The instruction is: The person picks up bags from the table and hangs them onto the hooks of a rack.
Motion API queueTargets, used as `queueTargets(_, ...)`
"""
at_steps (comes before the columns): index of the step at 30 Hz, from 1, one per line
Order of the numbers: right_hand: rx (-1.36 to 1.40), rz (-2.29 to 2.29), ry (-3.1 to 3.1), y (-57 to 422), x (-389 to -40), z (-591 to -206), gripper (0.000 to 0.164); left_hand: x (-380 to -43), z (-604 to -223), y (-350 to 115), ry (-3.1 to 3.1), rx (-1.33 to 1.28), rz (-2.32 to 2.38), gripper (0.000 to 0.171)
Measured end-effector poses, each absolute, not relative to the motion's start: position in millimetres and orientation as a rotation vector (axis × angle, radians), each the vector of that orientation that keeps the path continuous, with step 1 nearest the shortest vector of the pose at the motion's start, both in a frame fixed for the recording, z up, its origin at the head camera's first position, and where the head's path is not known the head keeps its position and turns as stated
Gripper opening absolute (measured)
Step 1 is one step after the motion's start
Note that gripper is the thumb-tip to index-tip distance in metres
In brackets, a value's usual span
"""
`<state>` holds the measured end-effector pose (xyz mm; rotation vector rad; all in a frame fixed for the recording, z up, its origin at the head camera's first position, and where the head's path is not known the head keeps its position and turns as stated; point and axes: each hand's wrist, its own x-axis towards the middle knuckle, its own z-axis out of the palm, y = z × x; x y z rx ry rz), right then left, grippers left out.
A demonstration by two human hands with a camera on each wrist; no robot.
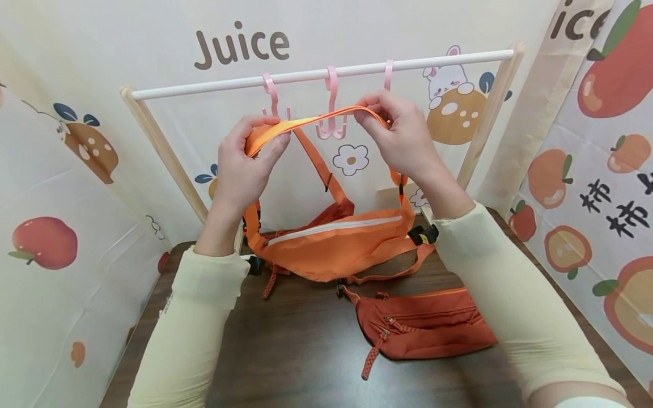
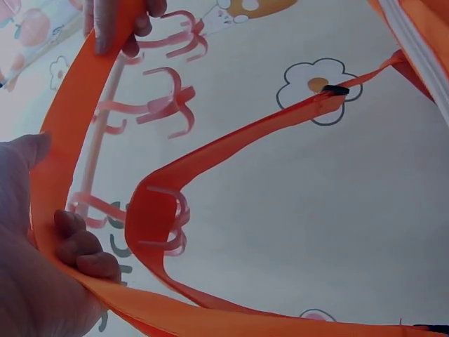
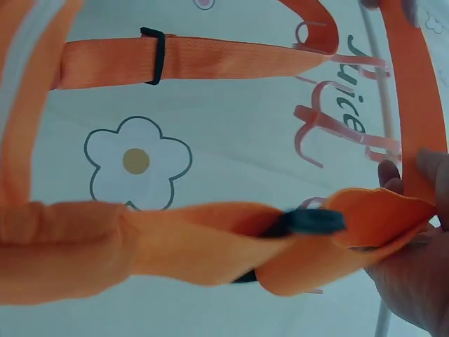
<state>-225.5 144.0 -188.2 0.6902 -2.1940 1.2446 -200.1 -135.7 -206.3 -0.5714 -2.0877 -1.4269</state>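
Observation:
An orange waist bag [image 1: 334, 246] with a white zipper hangs from its strap, its body over the table. My left hand [image 1: 250, 161] pinches the left part of the raised strap [image 1: 326, 116] between thumb and fingers. On the right part of the same strap, my right hand [image 1: 400, 133] pinches it too. Both hands are raised in front of the pink hooks; the middle hook [image 1: 331, 102] shows behind the strap. Another strap [image 2: 151, 217], darker orange, loops over the left hook in the left wrist view. Its red bag [image 1: 339, 212] is mostly hidden behind the orange one.
A rust-red waist bag [image 1: 428, 328] with braided zipper pulls lies on the dark wooden table [image 1: 285, 340], partly behind my right sleeve. The white rod [image 1: 204, 86] on wooden posts carries the hooks, including a right one [image 1: 389, 73]. Printed cloth walls stand behind and at both sides.

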Motion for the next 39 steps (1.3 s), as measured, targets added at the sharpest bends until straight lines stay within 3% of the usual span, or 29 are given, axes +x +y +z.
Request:
queueTargets(26,0.45,1.011,-2.233,129,-241,-204,0.029,-226,-215,-100,-2.223,-0.144,-1.069,0.045)
queueTargets(39,0.444,0.999,-2.31,129,-242,-214,0.03,-226,-223,-99,-2.275,-0.117,-1.085,0.049)
